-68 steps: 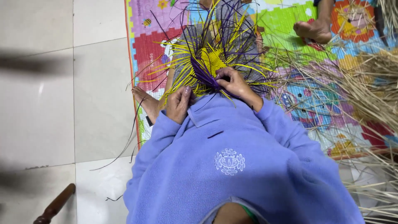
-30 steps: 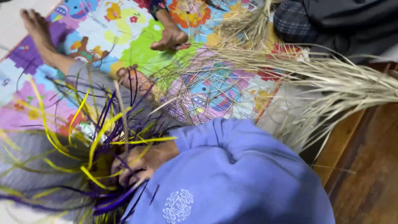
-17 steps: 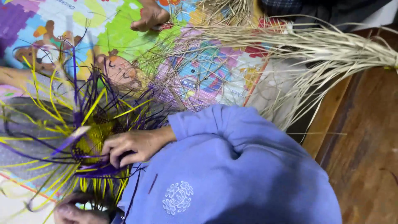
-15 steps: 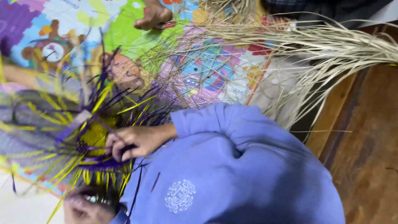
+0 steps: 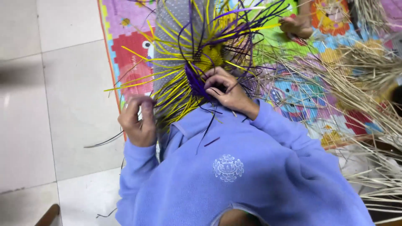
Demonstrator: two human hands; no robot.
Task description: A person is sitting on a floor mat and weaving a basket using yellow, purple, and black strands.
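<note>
A person in a blue fleece top point(image 5: 234, 175) bends over a half-woven piece of yellow and purple strips point(image 5: 205, 58), which sits in the upper middle of the frame, on a grey dotted cloth over what looks like the lap. The right hand point(image 5: 228, 90), just below the woven centre, has its fingers curled in and pinching a bunch of purple strips point(image 5: 194, 81) at the edge of the weave. The left hand point(image 5: 138, 121), at centre left, is closed around the ends of a few yellow strips point(image 5: 171, 94) that fan down from the work.

The loose ends spray out in every direction, so I judge tangling the likeliest trouble: a strip pulled from the wrong layer could drag its neighbours out of line, and if the pinching fingers slip, the tight part near the middle could slacken. A thin dark strip point(image 5: 102, 142) trails over the white floor tiles point(image 5: 63, 92) at the left and could be lost.

A heap of pale dried straw point(image 5: 356, 83) covers the right side, over a bright play mat point(image 5: 301, 96). Another person's hand point(image 5: 295, 25) shows at the upper right, cut off by the frame. The weave pattern itself is hidden under the strips, and the left fingertips are hard to make out.
</note>
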